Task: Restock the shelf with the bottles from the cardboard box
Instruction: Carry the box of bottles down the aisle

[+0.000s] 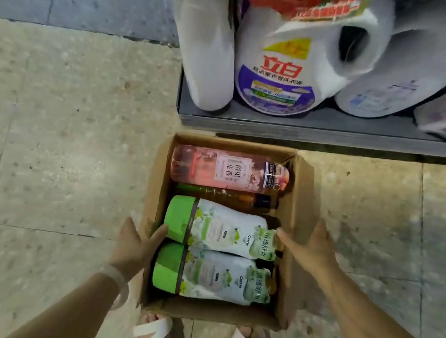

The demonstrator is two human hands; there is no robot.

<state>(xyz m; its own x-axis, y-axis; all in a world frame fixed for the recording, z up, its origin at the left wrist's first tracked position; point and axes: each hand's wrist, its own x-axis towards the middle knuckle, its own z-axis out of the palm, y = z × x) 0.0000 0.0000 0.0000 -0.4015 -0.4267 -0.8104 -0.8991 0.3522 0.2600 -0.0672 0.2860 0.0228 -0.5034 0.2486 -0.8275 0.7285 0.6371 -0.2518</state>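
We held both hands open over the cardboard box (299, 191): left hand (135, 244) touching a green-capped bottle (219, 229), right hand (310, 248) empty.

Even, soft daylight; faint shadows; wide-angle bending at edges; slight blur on top jugs (279, 66).

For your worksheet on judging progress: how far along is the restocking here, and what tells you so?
Barely begun. Done: only white jugs show on the shelf; whether any came from the box is unclear. In hand: the left hand and right hand reach for the upper green-capped bottle, neither gripping yet. Left: that bottle, its twin, the pink bottle and a dark-capped one lie in the cardboard box.
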